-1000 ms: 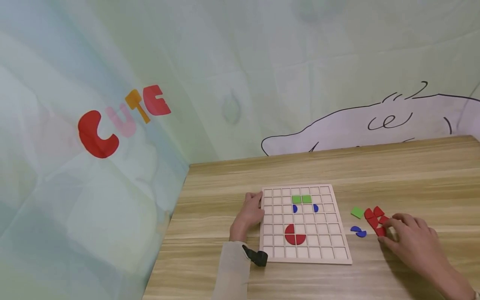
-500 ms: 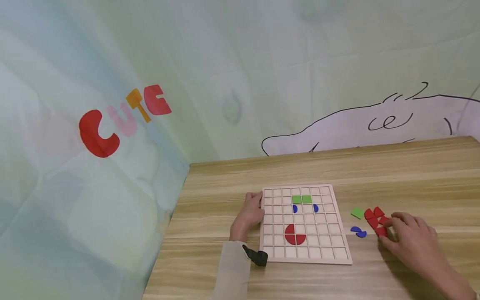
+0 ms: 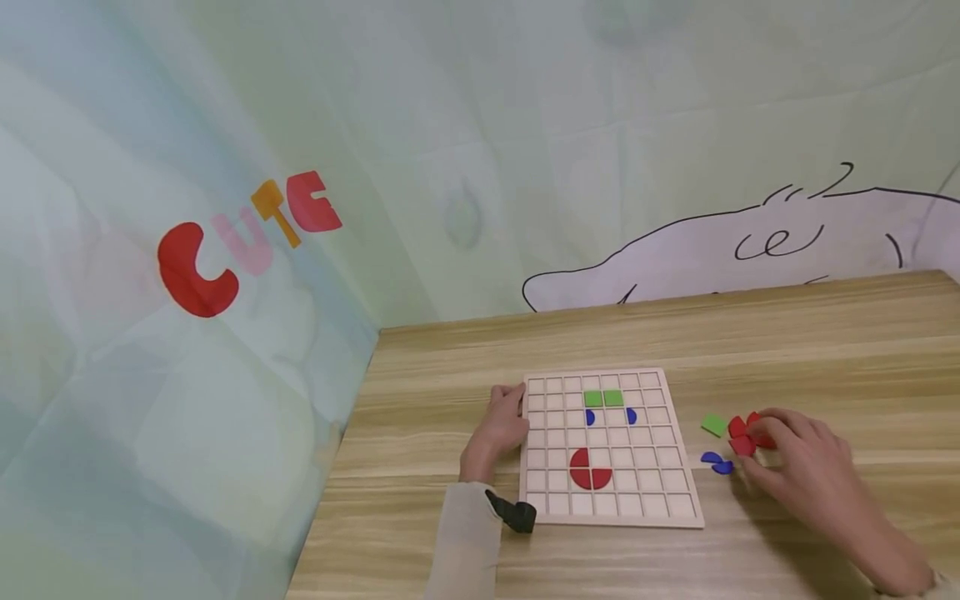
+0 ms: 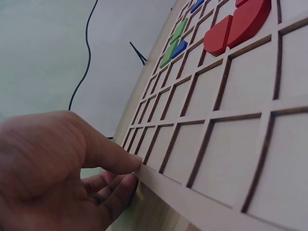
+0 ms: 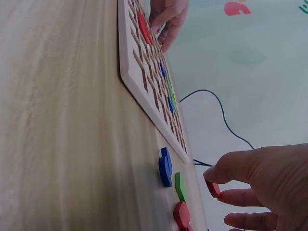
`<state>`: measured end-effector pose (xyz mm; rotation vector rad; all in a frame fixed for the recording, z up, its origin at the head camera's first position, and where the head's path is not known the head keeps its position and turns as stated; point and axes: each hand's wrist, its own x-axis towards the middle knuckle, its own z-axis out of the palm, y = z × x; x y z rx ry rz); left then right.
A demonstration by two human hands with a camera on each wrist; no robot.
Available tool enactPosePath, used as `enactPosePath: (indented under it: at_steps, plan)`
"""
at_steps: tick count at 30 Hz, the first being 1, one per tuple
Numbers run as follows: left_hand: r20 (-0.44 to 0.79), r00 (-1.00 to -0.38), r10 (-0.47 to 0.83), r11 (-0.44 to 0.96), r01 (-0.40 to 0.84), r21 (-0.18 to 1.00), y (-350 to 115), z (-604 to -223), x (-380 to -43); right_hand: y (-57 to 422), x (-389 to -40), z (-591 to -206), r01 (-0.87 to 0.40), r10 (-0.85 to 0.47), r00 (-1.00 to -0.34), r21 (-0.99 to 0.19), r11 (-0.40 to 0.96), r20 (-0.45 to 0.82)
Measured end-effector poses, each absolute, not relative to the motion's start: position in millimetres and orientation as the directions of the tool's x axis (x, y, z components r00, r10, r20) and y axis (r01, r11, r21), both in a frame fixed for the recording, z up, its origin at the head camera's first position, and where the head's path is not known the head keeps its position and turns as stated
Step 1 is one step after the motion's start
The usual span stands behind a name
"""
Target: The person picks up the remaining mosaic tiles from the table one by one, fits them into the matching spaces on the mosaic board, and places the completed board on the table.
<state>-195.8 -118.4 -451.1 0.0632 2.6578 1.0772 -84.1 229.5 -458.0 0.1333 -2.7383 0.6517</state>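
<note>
- Tile, red, pinched between the thumb and a finger of your right hand; it sits at the lower right of the right wrist view.
- In the head view, that hand is at the lower right, its fingertips at a cluster of red pieces.
- Just left of the cluster lie a loose green square and, below it, two blue half-rounds.
- The gridded board lies at lower centre, bearing two green squares side by side near its top, two blue pieces set apart beneath, and three red quarter-rounds lower down.
- Your left hand grips the board's left edge, thumb on the rim, fingers below.
- A dark strap crosses your left wrist.
- All this rests on a wood-grain table; coloured letters mark the wall at left.
</note>
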Motion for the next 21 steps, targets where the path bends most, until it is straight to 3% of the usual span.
enactPosePath:
  at_steps: [6, 14, 21]
  plan:
    - [-0.231, -0.962, 0.143, 0.725, -0.057, 0.687, -118.4, -452.2, -195.5, 216.6, -90.2, -449.8, -0.182, -0.039, -0.947, -0.434, 0.882, 0.318]
    - [-0.232, -0.962, 0.142, 0.734, -0.055, 0.677, -118.0, -454.0, -196.7, 202.1, -99.0, -448.2, -0.296, -0.089, -0.892, -0.422, 0.857, 0.444]
    - [-0.223, -0.964, 0.144, 0.732, -0.048, 0.68, -119.4, -452.9, -196.6, 187.9, -102.7, -446.4, -0.323, -0.119, -0.887, -0.412, 0.852, 0.447]
